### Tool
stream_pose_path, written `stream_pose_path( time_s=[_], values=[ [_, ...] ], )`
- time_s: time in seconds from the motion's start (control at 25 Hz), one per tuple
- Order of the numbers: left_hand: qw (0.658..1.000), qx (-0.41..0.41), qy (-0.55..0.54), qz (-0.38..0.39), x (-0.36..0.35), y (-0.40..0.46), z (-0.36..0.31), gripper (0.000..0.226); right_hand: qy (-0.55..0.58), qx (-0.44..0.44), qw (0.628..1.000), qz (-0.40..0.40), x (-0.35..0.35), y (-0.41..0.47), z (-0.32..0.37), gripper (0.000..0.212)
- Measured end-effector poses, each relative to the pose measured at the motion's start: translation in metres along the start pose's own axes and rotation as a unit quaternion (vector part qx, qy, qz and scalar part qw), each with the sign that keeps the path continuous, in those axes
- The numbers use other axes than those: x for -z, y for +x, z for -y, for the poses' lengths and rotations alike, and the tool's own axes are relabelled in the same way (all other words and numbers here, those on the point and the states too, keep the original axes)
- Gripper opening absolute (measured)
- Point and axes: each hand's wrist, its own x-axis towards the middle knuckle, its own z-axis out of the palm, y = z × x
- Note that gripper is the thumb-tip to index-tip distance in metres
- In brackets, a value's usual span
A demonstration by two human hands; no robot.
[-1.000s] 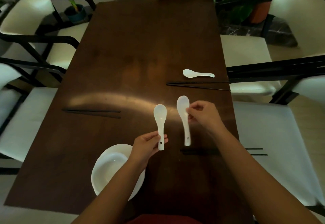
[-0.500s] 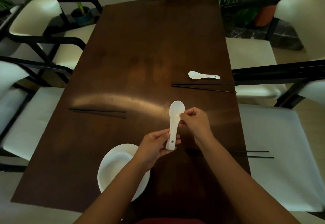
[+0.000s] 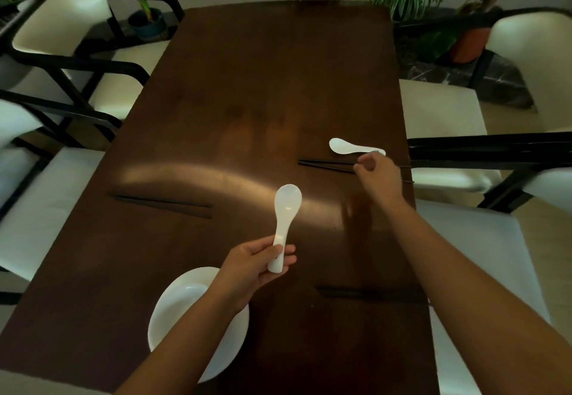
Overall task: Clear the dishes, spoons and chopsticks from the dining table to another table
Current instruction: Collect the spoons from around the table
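Above the dark surface (image 3: 247, 100), the left hand (image 3: 250, 267) holds stacked white spoons (image 3: 283, 224) by the handle. The right hand (image 3: 376, 174), fingers curled, reaches a third spoon (image 3: 343, 146) beside chopsticks (image 3: 325, 166); its grip unclear.

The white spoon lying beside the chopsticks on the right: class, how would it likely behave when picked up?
The spoon looks glossy and ceramic-like, so probably stiff, slippery and breakable if dropped. Its narrow handle, near the right hand, suggests it may pivot in a loose pinch.
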Motion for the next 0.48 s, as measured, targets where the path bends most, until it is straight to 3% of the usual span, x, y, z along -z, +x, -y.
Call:
stream_pose_path(
  time_s=[0.2, 0.4, 0.48],
  values=[
    [0.999, -0.004, -0.03, -0.031, 0.003, 0.011, -0.003, 0.018, -0.244, 0.076, 0.966, 0.043, -0.005, 0.074, -0.021, 0.04],
    [0.998, -0.004, -0.036, -0.045, 0.001, 0.022, -0.01, 0.019, -0.377, 0.103, 0.917, 0.078, -0.021, 0.101, -0.023, 0.034],
    [0.998, 0.0, -0.037, -0.049, -0.001, 0.025, -0.011, 0.019, -0.388, 0.105, 0.913, 0.065, -0.022, 0.106, -0.023, 0.029]
  ],
)
